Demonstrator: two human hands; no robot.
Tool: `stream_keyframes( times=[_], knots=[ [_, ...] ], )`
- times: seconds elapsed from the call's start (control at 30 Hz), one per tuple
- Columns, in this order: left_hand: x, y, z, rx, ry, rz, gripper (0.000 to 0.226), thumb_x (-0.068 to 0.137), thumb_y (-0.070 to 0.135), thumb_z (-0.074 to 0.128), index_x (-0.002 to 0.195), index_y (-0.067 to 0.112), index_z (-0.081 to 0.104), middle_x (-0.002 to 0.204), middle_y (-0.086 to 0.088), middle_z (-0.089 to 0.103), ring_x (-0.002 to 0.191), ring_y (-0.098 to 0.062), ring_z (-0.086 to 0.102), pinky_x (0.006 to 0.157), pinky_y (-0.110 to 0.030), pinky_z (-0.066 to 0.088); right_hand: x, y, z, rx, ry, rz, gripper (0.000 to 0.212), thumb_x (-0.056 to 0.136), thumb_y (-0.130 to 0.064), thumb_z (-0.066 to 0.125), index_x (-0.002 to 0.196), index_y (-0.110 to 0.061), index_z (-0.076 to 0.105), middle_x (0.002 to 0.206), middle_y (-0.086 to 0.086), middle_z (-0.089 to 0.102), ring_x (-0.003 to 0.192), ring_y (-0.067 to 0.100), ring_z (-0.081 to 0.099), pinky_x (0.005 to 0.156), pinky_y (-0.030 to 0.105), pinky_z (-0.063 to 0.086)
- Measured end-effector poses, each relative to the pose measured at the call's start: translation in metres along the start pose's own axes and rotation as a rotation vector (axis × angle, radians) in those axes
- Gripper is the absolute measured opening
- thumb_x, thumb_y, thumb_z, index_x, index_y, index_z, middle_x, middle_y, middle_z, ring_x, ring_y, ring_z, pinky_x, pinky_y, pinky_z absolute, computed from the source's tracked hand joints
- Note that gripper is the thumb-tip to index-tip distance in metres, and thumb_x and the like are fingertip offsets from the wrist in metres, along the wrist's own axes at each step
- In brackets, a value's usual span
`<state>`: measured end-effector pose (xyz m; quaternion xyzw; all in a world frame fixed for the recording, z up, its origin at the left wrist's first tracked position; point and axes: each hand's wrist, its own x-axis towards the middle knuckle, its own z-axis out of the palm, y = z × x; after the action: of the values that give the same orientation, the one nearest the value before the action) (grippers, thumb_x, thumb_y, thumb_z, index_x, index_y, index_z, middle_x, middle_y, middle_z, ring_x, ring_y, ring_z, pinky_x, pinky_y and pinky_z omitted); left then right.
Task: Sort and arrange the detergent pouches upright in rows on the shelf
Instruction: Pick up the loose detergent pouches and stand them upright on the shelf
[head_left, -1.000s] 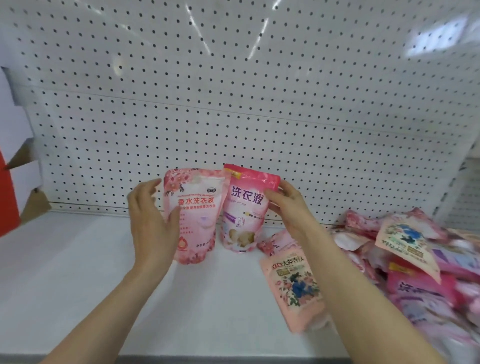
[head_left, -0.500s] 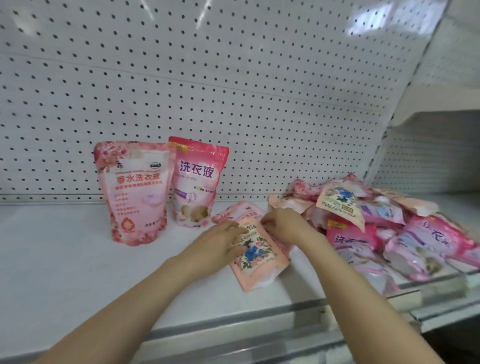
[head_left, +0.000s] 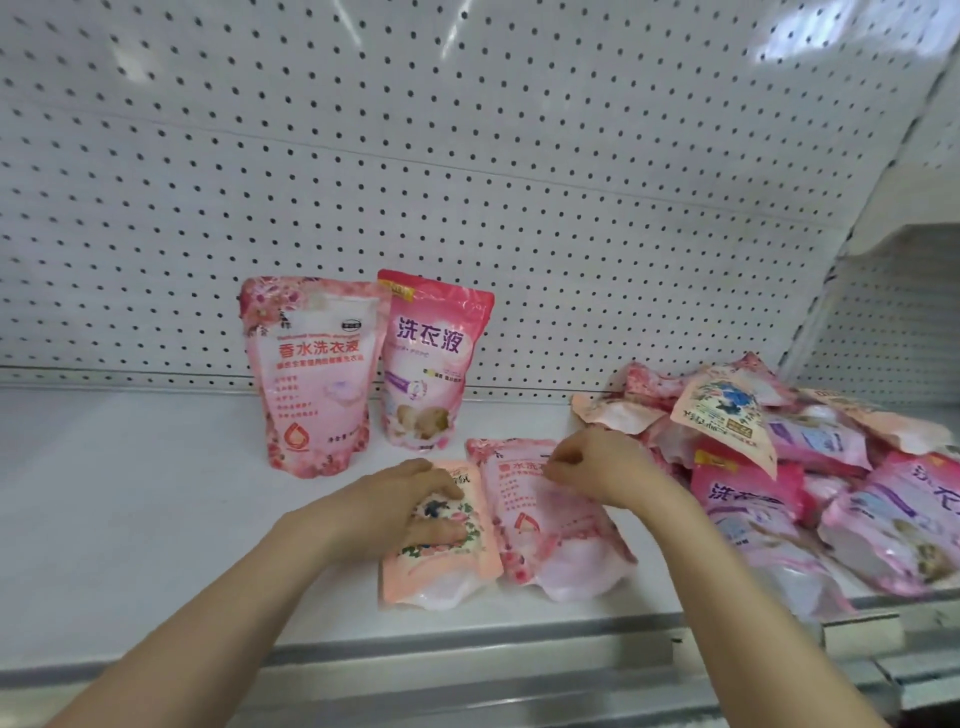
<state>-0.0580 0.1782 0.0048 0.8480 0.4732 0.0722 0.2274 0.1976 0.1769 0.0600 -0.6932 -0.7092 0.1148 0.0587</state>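
The peach pouch (head_left: 441, 569), gripped by the left hand (head_left: 405, 499), and the pink pouch (head_left: 550, 540), pinched by the right hand (head_left: 597, 467), should be stood base-down along the shelf's (head_left: 130, 519) back edge.

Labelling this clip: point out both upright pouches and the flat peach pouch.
pale pink upright pouch (head_left: 314, 364), head view, front label
deep pink upright pouch (head_left: 430, 344), head view, purple lettering
peach pouch (head_left: 439, 571), head view, bare lower half

The white shelf (head_left: 130, 493) carried a pale pink pouch (head_left: 314, 374) and a deeper pink pouch (head_left: 431, 358) upright and touching near its back. Nearer the front, a peach floral pouch (head_left: 441, 566) and a rose-printed pouch (head_left: 550, 530) lay flat, side by side. A heap of pouches (head_left: 810, 467) covered the right end.
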Motion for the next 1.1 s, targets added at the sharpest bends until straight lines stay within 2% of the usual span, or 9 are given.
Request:
stream_keyframes(
  times=[0.13, 0.3, 0.4, 0.5, 0.6, 0.77, 0.9, 1.0, 1.1],
  knots=[
    [-0.005, -0.008, -0.003, 0.033, -0.003, -0.166, 0.094, 0.065, 0.09, 0.04, 0.145, 0.044, 0.029, 0.16, -0.002, 0.02, 0.146, -0.021, 0.023, 0.117, -0.04, 0.025, 0.029, -0.002, 0.013, 0.001, 0.029, 0.112, 0.054, 0.093, -0.037, 0.058, 0.139, -0.012, 0.046, 0.133, 0.012, 0.058, 0.121, 0.028, 0.055, 0.085, 0.029, 0.042],
    [0.011, -0.004, -0.003, 0.263, 0.11, -0.254, 0.075, 0.092, 0.066, 0.036, 0.149, 0.018, 0.03, 0.149, -0.009, 0.036, 0.134, -0.03, 0.034, 0.11, -0.041, 0.034, 0.053, -0.009, 0.027, 0.221, -0.017, 0.149, 0.082, 0.084, -0.033, 0.071, 0.148, -0.007, 0.027, 0.135, 0.012, 0.054, 0.12, 0.028, 0.055, 0.082, 0.028, 0.043],
    [0.018, -0.002, -0.007, 0.28, 0.061, -0.303, 0.065, 0.092, 0.059, 0.046, 0.139, 0.013, 0.042, 0.137, -0.012, 0.044, 0.123, -0.03, 0.044, 0.1, -0.039, 0.041, 0.053, -0.005, 0.026, 0.486, 0.039, 0.201, 0.097, 0.077, -0.024, 0.081, 0.151, -0.006, 0.022, 0.14, 0.015, 0.05, 0.123, 0.029, 0.053, 0.085, 0.027, 0.044],
    [0.02, -0.001, -0.007, 0.278, 0.064, -0.322, 0.061, 0.09, 0.058, 0.053, 0.133, 0.016, 0.047, 0.132, -0.009, 0.048, 0.117, -0.028, 0.048, 0.094, -0.038, 0.044, 0.046, -0.005, 0.017, 0.833, 0.077, 0.202, 0.089, 0.071, -0.01, 0.086, 0.144, -0.004, 0.036, 0.129, 0.019, 0.058, 0.113, 0.032, 0.061, 0.096, 0.043, 0.051],
    [0.02, -0.001, -0.009, 0.224, 0.115, -0.32, 0.063, 0.085, 0.055, 0.062, 0.134, 0.021, 0.043, 0.141, -0.005, 0.041, 0.122, -0.026, 0.044, 0.098, -0.039, 0.043, 0.033, -0.011, -0.005, 1.043, 0.175, 0.107, 0.062, 0.07, 0.005, 0.082, 0.125, 0.001, 0.056, 0.104, 0.016, 0.069, 0.092, 0.034, 0.071, 0.085, 0.05, 0.057],
    [0.014, -0.003, -0.017, -0.007, 0.236, -0.298, 0.051, 0.08, 0.039, 0.073, 0.125, 0.026, 0.051, 0.123, 0.003, 0.06, 0.103, -0.016, 0.056, 0.084, -0.03, 0.047, 0.017, -0.022, -0.055, 1.295, 0.335, -0.116, 0.033, 0.073, 0.002, 0.081, 0.102, -0.008, 0.069, 0.086, 0.007, 0.077, 0.074, 0.024, 0.075, 0.058, 0.033, 0.06],
    [0.003, 0.008, -0.039, -0.164, 0.376, -0.259, 0.052, 0.077, 0.034, 0.077, 0.126, 0.028, 0.06, 0.114, 0.009, 0.064, 0.098, -0.012, 0.06, 0.082, -0.027, 0.049, 0.016, -0.03, -0.063, 1.357, 0.468, -0.237, 0.019, 0.078, -0.002, 0.079, 0.09, -0.009, 0.067, 0.078, 0.003, 0.077, 0.072, 0.019, 0.075, 0.056, 0.025, 0.057],
    [-0.008, 0.019, -0.064, -0.295, 0.493, -0.202, 0.02, 0.076, 0.03, 0.079, 0.093, 0.031, 0.069, 0.093, 0.013, 0.071, 0.083, -0.007, 0.068, 0.07, -0.029, 0.056, 0.024, -0.031, -0.058, 1.444, 0.5, -0.243, 0.014, 0.081, -0.004, 0.076, 0.089, -0.012, 0.067, 0.08, 0.002, 0.076, 0.073, 0.016, 0.074, 0.056, 0.023, 0.055],
    [-0.016, 0.028, -0.081, -0.281, 0.656, -0.154, 0.015, 0.076, 0.028, 0.079, 0.086, 0.03, 0.068, 0.082, 0.015, 0.069, 0.076, -0.002, 0.064, 0.06, -0.023, 0.046, 0.033, -0.032, -0.044, 1.506, 0.482, -0.208, 0.016, 0.082, -0.001, 0.074, 0.088, -0.012, 0.065, 0.08, 0.002, 0.075, 0.073, 0.018, 0.073, 0.06, 0.028, 0.058]
  ],
)
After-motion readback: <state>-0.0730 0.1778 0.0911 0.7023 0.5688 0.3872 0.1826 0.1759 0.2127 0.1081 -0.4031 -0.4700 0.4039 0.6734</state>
